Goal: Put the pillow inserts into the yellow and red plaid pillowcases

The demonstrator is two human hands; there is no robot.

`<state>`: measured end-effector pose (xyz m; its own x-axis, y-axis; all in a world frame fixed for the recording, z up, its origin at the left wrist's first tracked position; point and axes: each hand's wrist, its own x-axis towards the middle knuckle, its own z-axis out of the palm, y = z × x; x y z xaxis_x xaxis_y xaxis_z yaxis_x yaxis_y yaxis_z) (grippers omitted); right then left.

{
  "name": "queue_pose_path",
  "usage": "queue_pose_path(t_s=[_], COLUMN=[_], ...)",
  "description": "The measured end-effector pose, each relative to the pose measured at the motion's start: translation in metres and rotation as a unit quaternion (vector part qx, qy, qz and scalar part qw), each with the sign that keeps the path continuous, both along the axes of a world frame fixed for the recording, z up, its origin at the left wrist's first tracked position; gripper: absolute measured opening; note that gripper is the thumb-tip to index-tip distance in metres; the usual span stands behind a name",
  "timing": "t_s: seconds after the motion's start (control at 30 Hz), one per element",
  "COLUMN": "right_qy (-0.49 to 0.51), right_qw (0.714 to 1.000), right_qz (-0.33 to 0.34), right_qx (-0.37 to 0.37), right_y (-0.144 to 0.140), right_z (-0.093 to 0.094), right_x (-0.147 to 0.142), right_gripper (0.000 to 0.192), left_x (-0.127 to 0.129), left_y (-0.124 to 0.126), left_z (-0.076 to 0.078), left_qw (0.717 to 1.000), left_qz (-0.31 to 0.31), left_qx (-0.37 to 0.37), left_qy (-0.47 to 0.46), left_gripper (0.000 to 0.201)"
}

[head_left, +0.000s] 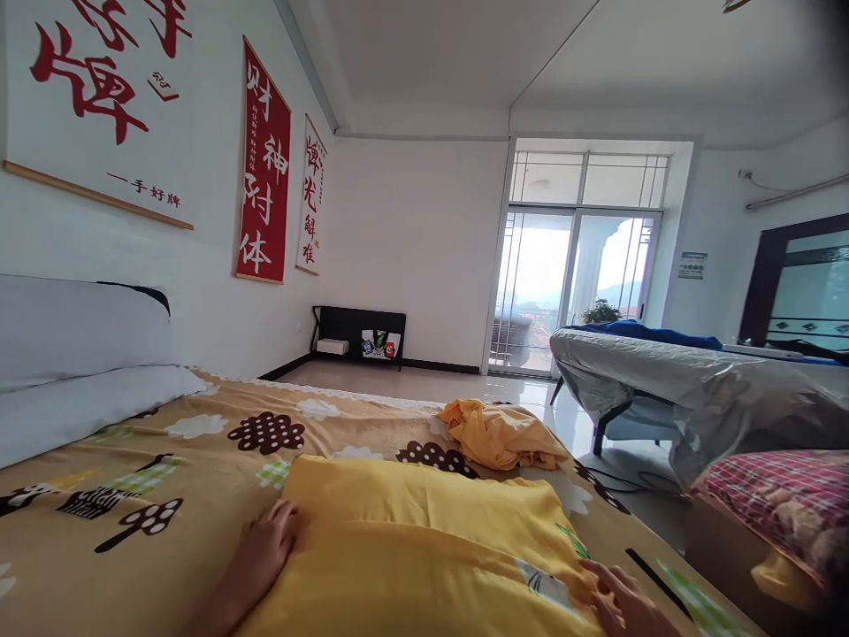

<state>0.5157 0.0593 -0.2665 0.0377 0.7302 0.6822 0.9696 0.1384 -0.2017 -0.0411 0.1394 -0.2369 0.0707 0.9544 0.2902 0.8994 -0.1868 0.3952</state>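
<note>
A plump yellow pillow (411,548) lies on the bed in front of me, with a crease across its middle and a small printed patch near its right side. My left hand (265,544) is at its left edge, fingers bent and closed against the fabric. On the opposite side, my right hand (622,594) grips the right edge near the print, its lower part cut off by the frame. Beyond the pillow, a crumpled yellow-orange cloth (500,433) rests close to the bed's far edge. The patterned bed sheet (212,478) is tan with clouds and dotted brown shapes.
White pillows (86,354) lie at the bed's left end. To the right stand a plastic-covered table (663,372) with a chair (630,420) beneath, and a cardboard box (736,548) topped by checked red fabric (783,487). A low black shelf (358,326) is against the far wall.
</note>
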Motion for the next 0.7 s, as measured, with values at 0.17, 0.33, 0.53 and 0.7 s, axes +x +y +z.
queue_pose_path(t_s=[0.17,0.33,0.53,0.7], right_qy=[-0.02,-0.045,-0.042,-0.016], right_qw=[0.999,0.984,0.975,0.969], right_qz=[0.048,0.102,0.019,-0.071], right_qx=[-0.01,-0.137,-0.216,-0.235], right_y=[0.014,0.045,0.051,0.033], right_z=[0.078,0.091,0.027,-0.01], right_x=[-0.116,-0.224,-0.163,-0.084], right_gripper=[0.039,0.046,0.055,0.057], left_x=[0.089,0.178,0.154,0.096], left_y=[-0.022,0.008,0.026,0.05], left_z=[0.088,0.096,-0.007,-0.013], left_qw=[0.984,0.988,0.998,0.996], left_qz=[-0.093,-0.105,-0.037,0.048], left_qx=[0.15,0.11,0.018,-0.047], left_qy=[0.015,0.041,0.056,0.054], left_gripper=[0.044,0.041,0.053,0.057])
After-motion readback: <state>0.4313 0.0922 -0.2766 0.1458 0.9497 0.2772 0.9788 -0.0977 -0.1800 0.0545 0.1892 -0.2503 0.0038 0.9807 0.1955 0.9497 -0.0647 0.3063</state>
